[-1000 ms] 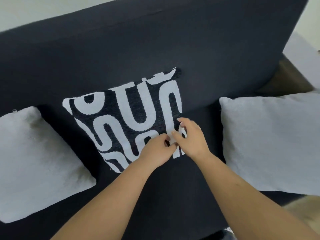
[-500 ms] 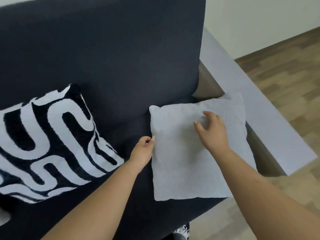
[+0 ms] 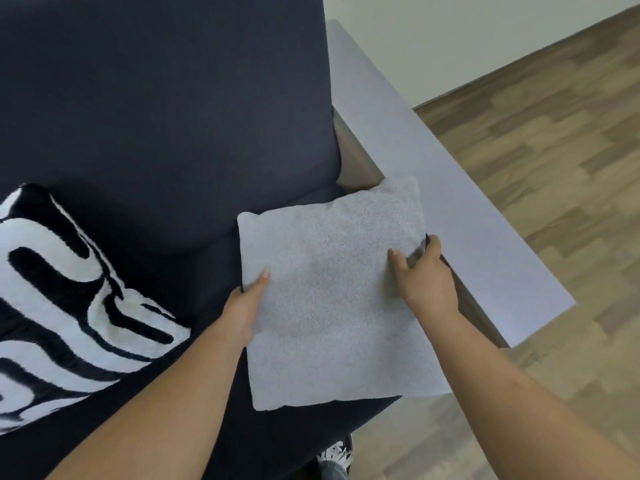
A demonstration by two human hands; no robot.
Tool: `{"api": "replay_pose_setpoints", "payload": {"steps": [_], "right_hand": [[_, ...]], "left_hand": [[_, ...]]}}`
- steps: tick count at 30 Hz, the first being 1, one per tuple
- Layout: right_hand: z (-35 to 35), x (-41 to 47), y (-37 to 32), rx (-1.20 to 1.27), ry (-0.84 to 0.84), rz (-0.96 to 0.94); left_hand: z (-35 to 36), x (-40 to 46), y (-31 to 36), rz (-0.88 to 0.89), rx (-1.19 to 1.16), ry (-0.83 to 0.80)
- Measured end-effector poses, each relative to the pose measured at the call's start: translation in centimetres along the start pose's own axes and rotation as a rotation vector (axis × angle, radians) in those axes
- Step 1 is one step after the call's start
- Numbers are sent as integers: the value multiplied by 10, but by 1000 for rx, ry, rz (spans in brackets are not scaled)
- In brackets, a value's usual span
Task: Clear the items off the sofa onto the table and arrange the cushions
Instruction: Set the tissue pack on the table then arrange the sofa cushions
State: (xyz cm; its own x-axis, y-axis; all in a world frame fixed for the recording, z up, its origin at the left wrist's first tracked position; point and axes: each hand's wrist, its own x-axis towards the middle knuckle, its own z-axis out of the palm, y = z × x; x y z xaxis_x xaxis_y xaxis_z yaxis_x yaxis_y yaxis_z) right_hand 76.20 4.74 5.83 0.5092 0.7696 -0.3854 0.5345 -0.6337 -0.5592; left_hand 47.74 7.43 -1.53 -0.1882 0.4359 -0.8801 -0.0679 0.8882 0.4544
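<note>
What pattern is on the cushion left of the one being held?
Bold white curving bands on black, maze-like, on the patterned cushion; the head view shows it.

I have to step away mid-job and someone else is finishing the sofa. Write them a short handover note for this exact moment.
Left hand: grip on the left edge of the grey cushion, thumb on top.
Right hand: grip on the cushion's right edge, next to the light armrest.
The grey cushion lies flat on the dark sofa seat at its right end, not yet against the backrest.
The black-and-white patterned cushion leans against the backrest to the left.
Done: no loose items show on this part of the sofa.
Left: prop the grey cushion upright; the table and the rest of the sofa are out of view, so check them.
</note>
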Motion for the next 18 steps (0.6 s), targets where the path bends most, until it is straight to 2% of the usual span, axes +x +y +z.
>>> {"api": "replay_pose_setpoints", "payload": {"steps": [2, 4, 8, 12, 16, 18], "right_hand": [[4, -1, -6, 40, -41, 8], [8, -6, -15, 86, -39, -12], [4, -18, -43, 253, 34, -172], [1, -11, -85, 357, 11, -327], [16, 25, -137, 395, -164, -477], [29, 48, -152, 276, -303, -465]], "left_hand": [[0, -6, 4, 6, -97, -68], [2, -18, 9, 51, -187, -66], [0, -53, 17, 308, -366, 121], [-21, -81, 38, 571, -412, 208], [-44, -73, 59, 737, -310, 367], [-54, -55, 63, 722, -216, 331]]}}
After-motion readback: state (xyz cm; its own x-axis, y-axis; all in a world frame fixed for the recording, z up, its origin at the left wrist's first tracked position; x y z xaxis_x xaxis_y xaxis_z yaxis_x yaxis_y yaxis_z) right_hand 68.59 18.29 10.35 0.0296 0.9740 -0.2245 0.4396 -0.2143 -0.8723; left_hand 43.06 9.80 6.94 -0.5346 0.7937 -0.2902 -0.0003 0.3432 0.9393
